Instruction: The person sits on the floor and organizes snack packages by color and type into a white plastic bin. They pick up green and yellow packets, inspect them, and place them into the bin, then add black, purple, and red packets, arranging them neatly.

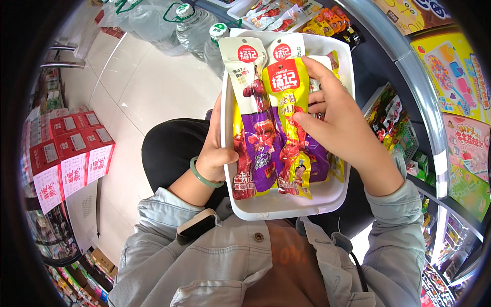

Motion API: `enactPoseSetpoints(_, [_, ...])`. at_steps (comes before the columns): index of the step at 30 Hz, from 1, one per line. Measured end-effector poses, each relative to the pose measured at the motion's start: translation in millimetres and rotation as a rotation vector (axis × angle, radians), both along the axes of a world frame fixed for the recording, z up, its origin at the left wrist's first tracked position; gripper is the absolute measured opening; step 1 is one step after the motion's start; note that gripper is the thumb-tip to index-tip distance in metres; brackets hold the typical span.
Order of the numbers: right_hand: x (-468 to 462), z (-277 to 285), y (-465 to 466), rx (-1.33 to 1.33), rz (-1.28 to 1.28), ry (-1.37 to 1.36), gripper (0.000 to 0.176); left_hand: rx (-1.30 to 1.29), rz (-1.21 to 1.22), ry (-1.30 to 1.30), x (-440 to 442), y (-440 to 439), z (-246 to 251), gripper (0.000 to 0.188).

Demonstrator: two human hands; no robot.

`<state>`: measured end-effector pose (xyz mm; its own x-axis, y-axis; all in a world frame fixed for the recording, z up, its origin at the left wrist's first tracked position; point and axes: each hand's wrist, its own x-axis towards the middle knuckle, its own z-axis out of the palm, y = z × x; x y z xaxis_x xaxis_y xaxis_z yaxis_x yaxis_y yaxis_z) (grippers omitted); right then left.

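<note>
A white plastic bin (291, 209) rests over my lap, tilted towards me. My left hand (218, 153) grips its left wall, thumb over the rim and the other fingers hidden outside. In the bin lie several vacuum-sealed meat snack packets. A yellow and red packet (287, 84) is on top, its right edge between the thumb and fingers of my right hand (326, 103); the fingertips are partly hidden behind it. To its left is a white and purple packet (255, 96). Another white-topped packet (284, 50) shows behind the yellow one.
Large water bottles (195, 25) stand on the tiled floor (161, 84) ahead. A dark shelf unit (383, 57) curves along the right, with another tray of packets (272, 17) at its far end. Red and white cartons (73, 153) are stacked at left. A phone (197, 226) hangs at my chest.
</note>
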<state>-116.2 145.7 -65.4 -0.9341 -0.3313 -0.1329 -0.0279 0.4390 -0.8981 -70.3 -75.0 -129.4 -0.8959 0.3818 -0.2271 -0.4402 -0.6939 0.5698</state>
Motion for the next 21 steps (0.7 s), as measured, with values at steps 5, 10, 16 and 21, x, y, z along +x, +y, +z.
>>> enactPoseSetpoints(5, [13.8,-0.6,-12.7,-0.171,0.073,-0.165,0.086,-0.024,-0.004,-0.024,4.9,-1.7,-0.5,0.126])
enactPoseSetpoints(10, [19.9,-5.6,-7.5,-0.206,0.16,-0.007,0.066,-0.025,-0.028,0.026,3.9,-2.0,-4.6,0.122])
enactPoseSetpoints(16, [-19.6,-26.3,7.4,0.467,-0.011,0.719,0.06,-0.002,-0.032,0.006,7.9,0.6,-3.6,0.126])
enactPoseSetpoints(21, [-41.0,-39.4,8.8,0.575,-0.087,0.604,0.083,-0.027,-0.052,0.02,8.1,5.7,-4.5,0.127])
